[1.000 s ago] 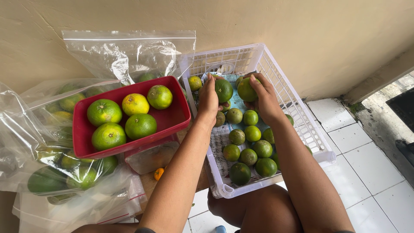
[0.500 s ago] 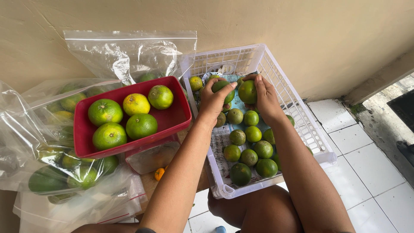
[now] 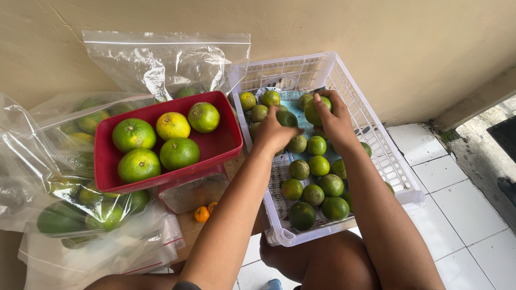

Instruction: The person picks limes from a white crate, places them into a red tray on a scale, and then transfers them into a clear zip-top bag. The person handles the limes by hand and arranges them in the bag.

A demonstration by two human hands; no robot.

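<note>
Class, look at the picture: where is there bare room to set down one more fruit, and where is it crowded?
The red tray has bare floor at its right end, beside the green oranges. The white basket shows paper lining along its left wall. It is crowded mid-basket, where the left hand and right hand work among limes.

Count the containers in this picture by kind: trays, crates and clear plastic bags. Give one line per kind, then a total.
Red tray: 1, with five citrus fruits
White crate: 1, both hands in it
Clear plastic bags: 3 told apart, one upright, two at the left; overlaps may hide more
Total: 5
</note>
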